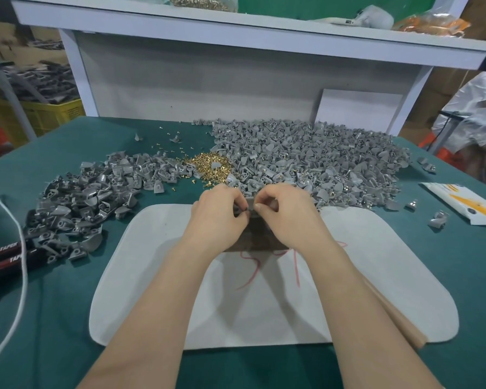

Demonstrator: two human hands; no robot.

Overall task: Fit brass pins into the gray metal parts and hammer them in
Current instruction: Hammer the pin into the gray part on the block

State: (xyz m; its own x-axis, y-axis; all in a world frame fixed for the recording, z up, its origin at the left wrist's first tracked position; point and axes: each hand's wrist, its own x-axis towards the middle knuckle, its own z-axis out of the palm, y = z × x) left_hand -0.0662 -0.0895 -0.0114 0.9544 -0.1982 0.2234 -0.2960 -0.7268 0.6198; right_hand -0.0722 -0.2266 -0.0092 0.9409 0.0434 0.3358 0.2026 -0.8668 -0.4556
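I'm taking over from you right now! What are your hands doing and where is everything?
Left hand and right hand: both pinch one small gray metal part over the dark brown block on the white mat.
Loose brass pins lie in a pile just beyond the hands, between a left heap of gray metal parts and a right heap.
A wooden handle lies beside the right forearm; its head is hidden.
Done: cannot tell if a pin is in this part yet.
Left: hammering this part, then the heaps.
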